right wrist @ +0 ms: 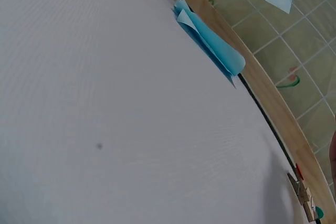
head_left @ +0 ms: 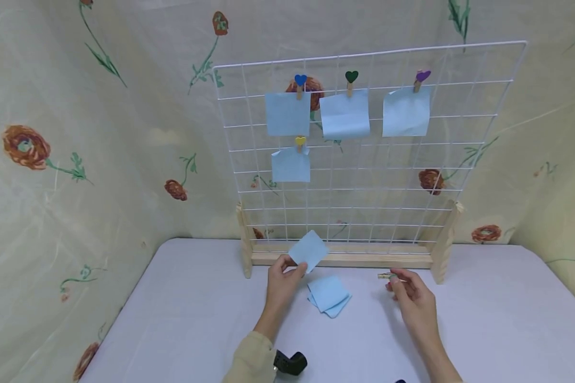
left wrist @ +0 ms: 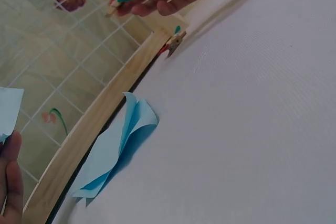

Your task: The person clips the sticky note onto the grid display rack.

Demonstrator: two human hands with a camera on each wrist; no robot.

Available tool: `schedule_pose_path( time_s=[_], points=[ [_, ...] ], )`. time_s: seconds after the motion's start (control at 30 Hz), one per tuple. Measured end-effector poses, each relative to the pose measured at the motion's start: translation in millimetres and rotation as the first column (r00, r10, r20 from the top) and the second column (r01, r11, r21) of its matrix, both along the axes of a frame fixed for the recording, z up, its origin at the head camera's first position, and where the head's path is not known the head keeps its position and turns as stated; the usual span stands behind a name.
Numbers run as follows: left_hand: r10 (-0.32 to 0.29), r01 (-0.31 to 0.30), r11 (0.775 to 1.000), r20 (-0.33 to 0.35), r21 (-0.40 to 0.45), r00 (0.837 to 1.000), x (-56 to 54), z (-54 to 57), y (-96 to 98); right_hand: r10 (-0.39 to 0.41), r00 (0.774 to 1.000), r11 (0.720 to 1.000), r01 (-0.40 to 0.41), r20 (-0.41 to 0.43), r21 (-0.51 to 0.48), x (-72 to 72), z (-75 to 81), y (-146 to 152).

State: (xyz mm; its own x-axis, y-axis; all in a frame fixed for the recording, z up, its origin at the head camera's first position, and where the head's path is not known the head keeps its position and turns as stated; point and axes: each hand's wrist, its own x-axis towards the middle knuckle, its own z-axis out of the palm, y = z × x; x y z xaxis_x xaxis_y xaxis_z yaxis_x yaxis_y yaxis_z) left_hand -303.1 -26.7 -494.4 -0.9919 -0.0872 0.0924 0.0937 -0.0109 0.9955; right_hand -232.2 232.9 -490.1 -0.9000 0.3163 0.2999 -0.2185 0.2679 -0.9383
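My left hand [head_left: 280, 284] pinches a square blue paper note [head_left: 309, 250] by its lower edge, in front of the grid rack's base. On the table just right of it lies a small pile of blue notes [head_left: 328, 293], their edges curling in the wrist views. Between thumb and fingers, my right hand [head_left: 418, 306] holds a small wooden clothespin [left wrist: 112, 8] with a green decoration. Below that hand, by the rack's wooden base, lie a few more clothespins [left wrist: 173, 42], partly hidden from the head view.
A white wire grid rack [head_left: 374, 207] stands on wooden feet at the table's back. Notes hang on it under heart clothespins: blue [head_left: 300, 80], green [head_left: 352, 76], purple [head_left: 422, 76], with yellow [head_left: 300, 141] lower. A black object [head_left: 291, 363] is by the left sleeve. Flowered cloth hangs behind.
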Motion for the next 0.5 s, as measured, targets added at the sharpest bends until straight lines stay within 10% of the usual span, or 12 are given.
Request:
schedule_pose_path(
  time_s=[0.5],
  points=[
    [-0.084, 0.089, 0.991, -0.054, 0.097, 0.995, -10.4, 26.2, 19.9, 0.112, 0.989, 0.987, -0.1, -0.095, 0.123, -16.1, 23.5, 2]
  ],
)
